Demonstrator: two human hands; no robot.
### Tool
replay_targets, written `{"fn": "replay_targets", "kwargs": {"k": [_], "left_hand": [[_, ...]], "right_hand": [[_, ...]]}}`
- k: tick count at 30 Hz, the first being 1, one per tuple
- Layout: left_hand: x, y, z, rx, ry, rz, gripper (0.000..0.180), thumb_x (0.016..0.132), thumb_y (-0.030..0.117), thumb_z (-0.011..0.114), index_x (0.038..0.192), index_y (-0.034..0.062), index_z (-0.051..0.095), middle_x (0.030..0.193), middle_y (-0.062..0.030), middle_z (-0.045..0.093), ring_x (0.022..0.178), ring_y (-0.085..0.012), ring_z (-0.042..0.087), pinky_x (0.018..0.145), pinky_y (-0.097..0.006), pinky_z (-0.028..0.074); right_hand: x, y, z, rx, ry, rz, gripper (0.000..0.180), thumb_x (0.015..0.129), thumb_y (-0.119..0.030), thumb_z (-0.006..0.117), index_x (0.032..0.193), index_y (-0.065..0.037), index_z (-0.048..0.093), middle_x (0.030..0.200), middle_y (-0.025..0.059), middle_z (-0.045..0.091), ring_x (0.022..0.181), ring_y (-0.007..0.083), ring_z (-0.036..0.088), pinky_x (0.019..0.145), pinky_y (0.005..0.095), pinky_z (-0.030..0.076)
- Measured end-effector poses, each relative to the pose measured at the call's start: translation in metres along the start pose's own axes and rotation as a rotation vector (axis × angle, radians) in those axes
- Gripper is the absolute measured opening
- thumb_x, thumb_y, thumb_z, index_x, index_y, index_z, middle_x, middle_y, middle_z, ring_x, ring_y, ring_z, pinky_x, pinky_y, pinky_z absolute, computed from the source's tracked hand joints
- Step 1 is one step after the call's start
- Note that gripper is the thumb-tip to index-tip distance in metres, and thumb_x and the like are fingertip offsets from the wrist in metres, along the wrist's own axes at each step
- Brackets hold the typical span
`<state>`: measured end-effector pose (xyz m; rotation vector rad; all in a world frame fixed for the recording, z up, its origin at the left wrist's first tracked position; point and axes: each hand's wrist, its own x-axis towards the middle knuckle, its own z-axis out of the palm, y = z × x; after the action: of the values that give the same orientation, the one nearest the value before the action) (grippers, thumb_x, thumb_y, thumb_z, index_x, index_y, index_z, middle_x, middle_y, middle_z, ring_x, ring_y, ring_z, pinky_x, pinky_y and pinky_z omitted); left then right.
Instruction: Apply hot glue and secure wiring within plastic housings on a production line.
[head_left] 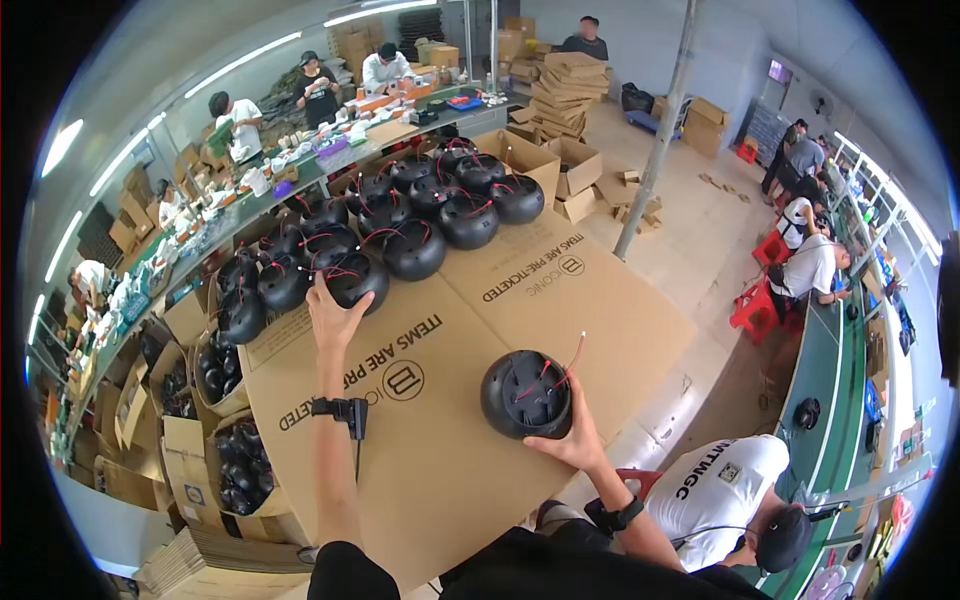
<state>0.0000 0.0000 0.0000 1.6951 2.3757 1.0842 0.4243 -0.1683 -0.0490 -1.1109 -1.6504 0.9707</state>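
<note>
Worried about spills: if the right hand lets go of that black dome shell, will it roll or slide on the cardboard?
The shell is rounded, so it may rock. The cardboard looks flat, so rolling far seems unlikely. Its red wires look floppy and could snag.

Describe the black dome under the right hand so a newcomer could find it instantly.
Start at the big flattened cardboard sheet covering the work surface. Near its lower right edge, the right hand holds a black dome shell with red wires. Unlike the shells crowded along the far edge, it sits alone.
</note>
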Motion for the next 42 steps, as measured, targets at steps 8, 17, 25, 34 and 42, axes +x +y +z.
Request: {"fn": "replay_targets", "kwargs": {"k": [8,17,25,34,42], "left_hand": [[-0.135,0.109,-0.039,-0.479,-0.836,0.571,0.127,0.070,0.047,0.092,0.160,0.0010,0.017,0.159,-0.0254,0.034,0.147,-0.0386,0.038,0.119,-0.048,0.036],[-0.184,0.105,-0.066,-0.354,-0.728,0.449,0.131,0.056,0.035,0.100,0.156,-0.0018,0.023,0.151,-0.0272,0.043,0.141,-0.0416,0.046,0.115,-0.048,0.041],[-0.081,-0.064,-0.092,-0.262,-0.215,0.148,0.124,0.055,0.031,0.098,0.155,0.0041,0.030,0.144,-0.0256,0.047,0.135,-0.0420,0.047,0.114,-0.050,0.041],[-0.015,-0.102,-0.079,-0.126,-0.095,-0.084,0.127,0.056,0.038,0.099,0.155,-0.0001,0.030,0.150,-0.0282,0.043,0.139,-0.0415,0.045,0.116,-0.048,0.040],[-0.003,-0.137,-0.098,-0.081,-0.119,-0.072,0.112,0.059,0.036,0.098,0.145,-0.0059,0.040,0.129,-0.0262,0.064,0.124,-0.0373,0.061,0.108,-0.044,0.046]], "right_hand": [[-0.005,0.002,-0.006,-0.107,-0.003,-0.086,0.122,0.074,-0.040,0.092,0.161,0.004,0.019,0.160,0.0255,0.035,0.150,0.0382,0.035,0.124,0.0454,0.028],[-0.007,-0.001,-0.004,0.120,-0.174,0.005,0.061,0.090,-0.008,0.064,0.149,-0.002,0.047,0.143,0.0192,0.059,0.132,0.0287,0.058,0.107,0.0406,0.049],[0.001,-0.001,0.003,-0.065,-0.229,-0.177,0.037,0.089,-0.007,0.062,0.127,-0.004,0.066,0.121,0.0162,0.069,0.092,0.0270,0.069,0.086,0.0360,0.057],[-0.002,-0.002,0.000,-0.031,-0.175,-0.126,0.035,0.089,0.002,0.056,0.122,0.003,0.067,0.118,0.0153,0.068,0.097,0.0244,0.068,0.088,0.0332,0.056],[0.000,-0.002,0.001,0.043,-0.150,0.011,0.030,0.091,-0.002,0.056,0.118,0.005,0.069,0.109,0.0144,0.074,0.098,0.0223,0.071,0.090,0.0342,0.057]]}}
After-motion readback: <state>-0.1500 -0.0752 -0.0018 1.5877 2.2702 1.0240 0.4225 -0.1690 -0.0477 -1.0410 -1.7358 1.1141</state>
